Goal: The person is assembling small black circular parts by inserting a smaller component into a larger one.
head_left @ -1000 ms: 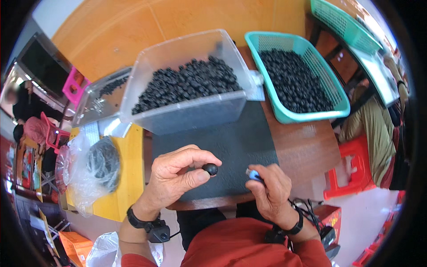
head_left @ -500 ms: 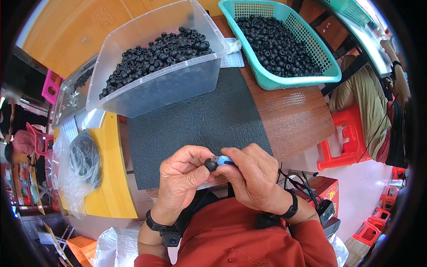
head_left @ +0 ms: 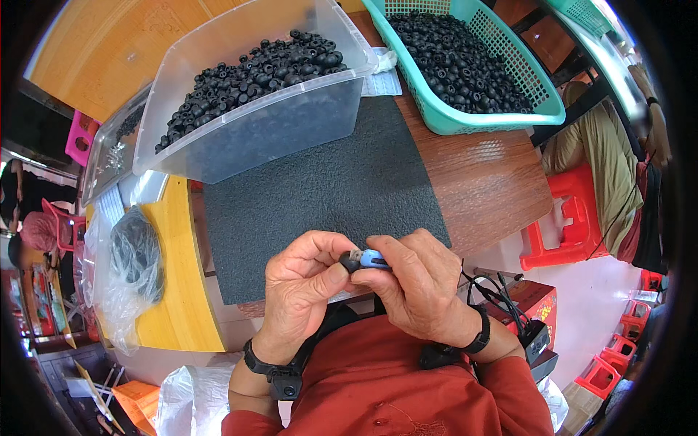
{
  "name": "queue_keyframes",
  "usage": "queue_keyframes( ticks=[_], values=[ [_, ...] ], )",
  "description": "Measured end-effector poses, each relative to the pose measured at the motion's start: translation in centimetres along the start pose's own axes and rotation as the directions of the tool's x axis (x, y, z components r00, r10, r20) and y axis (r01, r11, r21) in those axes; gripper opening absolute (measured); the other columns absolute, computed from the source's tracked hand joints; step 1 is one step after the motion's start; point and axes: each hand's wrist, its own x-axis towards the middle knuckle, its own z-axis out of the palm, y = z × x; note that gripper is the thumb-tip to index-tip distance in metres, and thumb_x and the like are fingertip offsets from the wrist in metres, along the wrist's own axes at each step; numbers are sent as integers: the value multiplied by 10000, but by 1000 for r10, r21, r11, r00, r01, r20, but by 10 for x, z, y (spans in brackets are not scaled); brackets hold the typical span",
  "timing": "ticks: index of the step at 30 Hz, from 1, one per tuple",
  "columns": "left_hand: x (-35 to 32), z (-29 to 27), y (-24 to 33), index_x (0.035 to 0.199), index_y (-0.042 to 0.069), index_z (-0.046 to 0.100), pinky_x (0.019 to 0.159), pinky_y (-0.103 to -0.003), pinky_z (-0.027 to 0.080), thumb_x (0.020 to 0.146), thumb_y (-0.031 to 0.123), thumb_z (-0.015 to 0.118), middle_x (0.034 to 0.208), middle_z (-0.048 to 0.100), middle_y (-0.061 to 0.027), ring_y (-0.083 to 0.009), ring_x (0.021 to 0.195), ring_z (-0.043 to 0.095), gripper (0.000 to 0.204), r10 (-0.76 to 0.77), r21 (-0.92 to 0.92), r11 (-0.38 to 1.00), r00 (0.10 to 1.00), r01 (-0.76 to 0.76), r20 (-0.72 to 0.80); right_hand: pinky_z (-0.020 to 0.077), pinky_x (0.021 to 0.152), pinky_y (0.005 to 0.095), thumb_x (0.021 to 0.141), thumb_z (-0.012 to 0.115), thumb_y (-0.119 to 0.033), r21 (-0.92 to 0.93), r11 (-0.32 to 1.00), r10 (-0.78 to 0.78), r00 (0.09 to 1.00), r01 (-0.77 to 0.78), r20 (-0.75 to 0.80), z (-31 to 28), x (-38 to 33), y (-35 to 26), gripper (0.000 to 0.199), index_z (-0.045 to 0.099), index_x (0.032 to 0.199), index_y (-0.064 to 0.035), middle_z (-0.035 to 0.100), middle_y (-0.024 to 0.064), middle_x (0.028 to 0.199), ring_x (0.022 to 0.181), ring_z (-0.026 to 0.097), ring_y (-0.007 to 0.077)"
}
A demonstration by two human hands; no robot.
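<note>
In front of my chest, my left hand pinches a small round black part between thumb and fingers. My right hand is closed around a small blue-handled tool with a short grey metal end. That grey end meets the black part; the tool's exact kind is too small to tell. Both hands are just above the near edge of a dark grey mat. Beyond them stands a clear plastic bin heaped with similar black parts.
A turquoise mesh basket full of black parts stands at the far right of the brown table. To the left, a plastic bag lies on a yellow surface. A red stool and a seated person are at right.
The black part has turned slightly against the tool, showing more of the grey metal end. Both hands stay together, and the view has shifted a little.
</note>
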Motion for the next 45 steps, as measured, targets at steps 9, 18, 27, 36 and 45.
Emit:
queue_keyframes(
  ticks=[9, 18, 27, 36, 45],
  values=[
    [-1, 2, -5, 1068, -46, 583, 789, -282, 543, 862, 66, 672, 961, 643, -99, -148, 870, 630, 251, 0, 8, 1000, 1000, 1, -26, 377, 452, 316, 811, 717, -203, -47, 999, -22, 1000, 22, 5, 0, -2, 1, 312, 599, 929, 60, 493, 86, 660, 526, 482, 207],
    [-2, 3, -11, 1050, -58, 590, 803, -281, 535, 852, 84, 687, 952, 642, -100, -143, 867, 623, 263, -10, -2, 1000, 999, 10, -49, 351, 427, 299, 817, 709, -206, -132, 988, -79, 997, 75, -23, 0, -4, 5, 297, 596, 893, 58, 456, 67, 625, 492, 449, 183],
    [-6, 2, -27, 1031, -28, 574, 670, -270, 511, 802, 108, 735, 976, 613, -108, -171, 805, 607, 312, -61, -102, 994, 988, 46, -145, 344, 412, 304, 806, 707, -209, -141, 988, -62, 998, 66, 27, 2, -11, 6, 269, 574, 815, 24, 432, 59, 597, 477, 450, 181],
    [4, 0, -31, 1040, -16, 588, 694, -243, 495, 851, 109, 697, 918, 637, -83, -130, 788, 603, 251, 15, -88, 996, 998, -21, -65, 379, 436, 349, 794, 736, -197, 5, 995, 103, 994, -103, -30, 1, -20, 23, 249, 576, 846, -14, 496, 86, 635, 504, 491, 246],
    [22, 20, -15, 1035, -47, 598, 712, -228, 482, 852, 46, 668, 906, 630, -75, -118, 785, 588, 217, 45, 77, 996, 993, -37, -107, 396, 458, 371, 779, 748, -182, 49, 986, 162, 984, -159, -74, -5, -17, 22, 225, 592, 801, -22, 520, 101, 633, 523, 517, 274]
  ],
)
